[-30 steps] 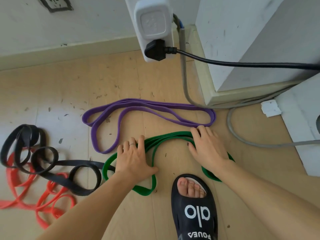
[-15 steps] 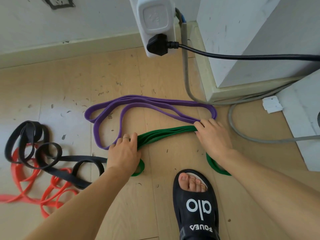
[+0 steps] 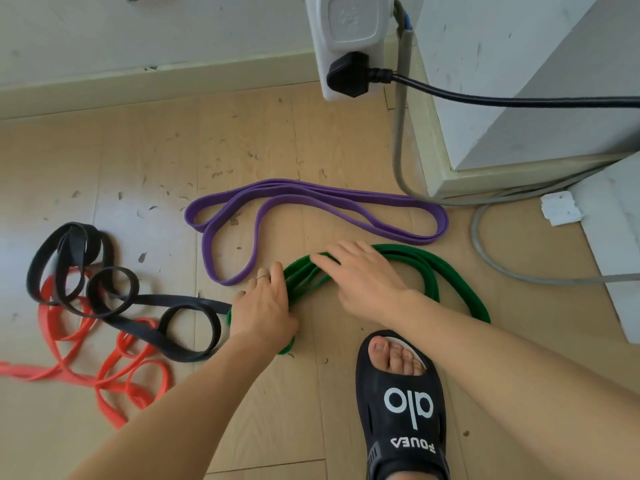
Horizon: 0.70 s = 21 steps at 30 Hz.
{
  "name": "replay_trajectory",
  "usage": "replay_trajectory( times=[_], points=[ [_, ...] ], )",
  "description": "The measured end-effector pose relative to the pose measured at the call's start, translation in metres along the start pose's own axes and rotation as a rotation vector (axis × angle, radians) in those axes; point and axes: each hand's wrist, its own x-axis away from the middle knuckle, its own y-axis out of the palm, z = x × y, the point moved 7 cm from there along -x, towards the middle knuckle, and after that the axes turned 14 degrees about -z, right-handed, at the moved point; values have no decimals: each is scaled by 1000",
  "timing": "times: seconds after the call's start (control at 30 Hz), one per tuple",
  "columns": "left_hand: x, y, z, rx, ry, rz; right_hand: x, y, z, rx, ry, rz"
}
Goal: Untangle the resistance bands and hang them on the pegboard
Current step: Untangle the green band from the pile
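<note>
We are drawing our hands closer together than half a second ago, so the flat green rubber resistance band (image 3: 446,277) is bunching between them and bulging into wider loops behind our right wrist. Our left hand (image 3: 265,306) is lying on its left end, fingers straight, and our right hand (image 3: 360,275) is pressing flat on its middle. The band is lying on the wooden floor (image 3: 311,140), just below the purple rubber band (image 3: 311,195).
</note>
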Motion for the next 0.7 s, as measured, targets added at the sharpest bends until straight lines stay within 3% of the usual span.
replay_trajectory(
  times=[0.2, 0.47, 0.6, 0.7],
  points=[
    [9, -5, -15, -42, 109, 160, -26, -4, -31, 40, -132, -4],
    [20, -2, -59, 67, 97, 75, -41, -5, -54, 111, -159, -54],
    [34, -4, -79, -121, 213, 48, -45, -3, -59, 87, -100, -56],
    [38, -4, -89, -175, 191, 0, -46, -1, -61, 58, -62, -42]
  ],
)
